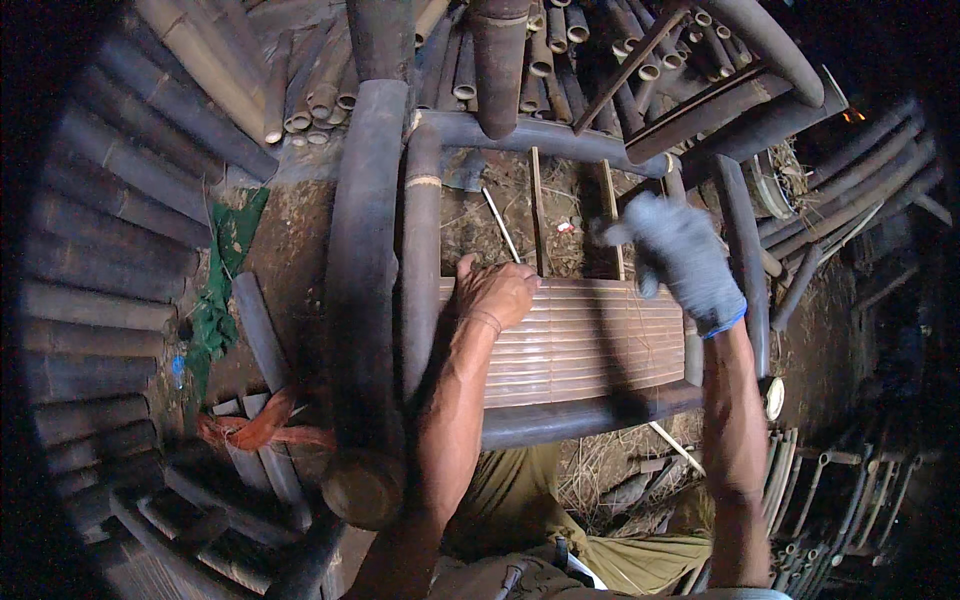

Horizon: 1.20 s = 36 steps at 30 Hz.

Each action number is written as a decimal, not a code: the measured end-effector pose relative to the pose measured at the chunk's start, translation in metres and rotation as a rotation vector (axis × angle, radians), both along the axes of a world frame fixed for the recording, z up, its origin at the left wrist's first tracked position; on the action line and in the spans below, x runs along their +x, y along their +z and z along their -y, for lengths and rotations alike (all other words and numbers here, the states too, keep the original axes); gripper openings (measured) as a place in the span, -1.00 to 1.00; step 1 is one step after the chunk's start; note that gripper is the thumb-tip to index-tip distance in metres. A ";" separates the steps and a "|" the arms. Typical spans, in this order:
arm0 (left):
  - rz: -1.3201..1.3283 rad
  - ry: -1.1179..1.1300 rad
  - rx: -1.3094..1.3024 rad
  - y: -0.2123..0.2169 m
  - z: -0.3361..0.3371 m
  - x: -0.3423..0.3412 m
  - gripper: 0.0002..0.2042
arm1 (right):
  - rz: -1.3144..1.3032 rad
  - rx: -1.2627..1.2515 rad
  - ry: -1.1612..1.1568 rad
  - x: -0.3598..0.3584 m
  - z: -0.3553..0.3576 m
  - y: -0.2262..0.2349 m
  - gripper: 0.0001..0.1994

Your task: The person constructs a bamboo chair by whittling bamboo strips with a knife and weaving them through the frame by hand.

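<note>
Bamboo crowds this dim workshop on every side: dark poles (110, 240) lie stacked along the left, and cut tube ends (560, 40) are heaped at the top, their hollow mouths facing out. Below them the earth floor (290, 250) is bare and dusty, strewn with dry straw, with a green cloth (225, 270) crumpled on it beside the poles and a twist of orange cord (255, 428) lying across some short split pieces at lower left.

At the middle stands a frame of thick, dark bamboo (365, 250), one heavy pole running up and down and a second crosswise under a curved panel of pale bamboo slats (590, 340). The slats lie side by side in close rows, bowed gently from left to right, and a few thin upright sticks (538, 215) rise behind the panel's far edge.

The person's bare left hand (497, 293) rests on the panel's upper left corner, fingers curled together over the edge of the slats and pressing on them; the thumb points up. The right hand (685, 255) wears a grey work glove with a blue cuff and hovers just above the panel's upper right part, not touching it as far as I can see. Its fingers are loosely bent and slightly apart, holding nothing visible.

Further right, more slim poles (850, 190) lean in a fan, and a bundle of thin canes (800, 480) lies near the person's right forearm.
</note>
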<state>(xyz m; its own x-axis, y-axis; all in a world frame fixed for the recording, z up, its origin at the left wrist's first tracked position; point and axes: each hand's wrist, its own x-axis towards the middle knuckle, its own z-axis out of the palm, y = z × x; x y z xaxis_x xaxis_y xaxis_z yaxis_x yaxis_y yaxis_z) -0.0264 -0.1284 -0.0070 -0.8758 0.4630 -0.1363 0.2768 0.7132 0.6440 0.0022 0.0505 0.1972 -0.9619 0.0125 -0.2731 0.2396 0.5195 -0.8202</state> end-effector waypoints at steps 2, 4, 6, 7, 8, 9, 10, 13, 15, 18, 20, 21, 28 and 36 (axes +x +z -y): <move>0.077 -0.033 -0.035 0.016 -0.008 -0.001 -0.73 | -0.153 0.859 0.325 0.007 -0.063 -0.076 -0.65; 0.090 -0.067 -0.095 0.013 -0.006 -0.004 -0.72 | -0.083 0.661 0.467 0.052 -0.028 -0.087 -0.69; 0.094 -0.049 -0.075 0.009 -0.008 -0.006 -0.74 | 0.108 0.550 0.460 0.059 0.018 -0.085 -0.66; 0.094 -0.041 -0.065 0.010 -0.006 -0.004 -0.74 | 0.139 0.508 0.378 0.059 0.033 -0.083 -0.62; 0.108 -0.036 -0.068 0.010 -0.004 -0.005 -0.74 | 0.182 0.465 0.346 0.058 0.041 -0.079 -0.61; 0.117 -0.034 -0.072 0.010 -0.001 -0.006 -0.74 | 0.219 0.425 0.315 0.056 0.044 -0.078 -0.59; 0.129 -0.033 -0.076 0.010 0.001 -0.005 -0.73 | 0.207 0.326 0.230 0.062 0.030 -0.081 -0.59; 0.156 -0.015 -0.091 0.013 0.003 -0.008 -0.72 | 0.181 0.176 0.071 0.083 -0.009 -0.094 -0.55; 0.146 -0.014 -0.091 0.014 0.000 -0.005 -0.74 | 0.189 0.284 0.078 0.089 -0.010 -0.100 -0.52; 0.167 0.008 -0.030 0.017 -0.005 -0.006 -0.76 | 0.129 0.306 0.035 0.095 -0.018 -0.112 -0.49; 0.213 -0.061 -0.039 0.018 -0.009 -0.007 -0.72 | 0.055 0.230 -0.095 0.123 -0.017 -0.125 -0.51; 0.194 -0.032 -0.046 0.016 -0.001 -0.008 -0.68 | 0.077 0.303 -0.124 0.135 -0.007 -0.118 -0.58; -0.487 -0.097 0.262 0.035 -0.033 0.013 -0.60 | -0.071 -0.045 -0.416 0.419 -0.074 -0.189 -0.70; -0.615 -0.745 0.444 0.048 -0.150 0.143 -0.77 | 0.619 0.550 0.195 0.584 -0.090 -0.311 -0.53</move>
<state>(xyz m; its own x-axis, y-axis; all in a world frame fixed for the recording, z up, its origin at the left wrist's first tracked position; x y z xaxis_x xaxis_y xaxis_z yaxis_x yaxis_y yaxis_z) 0.1161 0.0213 0.0406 -0.2121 0.8104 0.5461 0.9132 -0.0347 0.4061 0.5864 0.1404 -0.1139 -0.6399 0.1467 -0.7544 0.4265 0.8843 -0.1898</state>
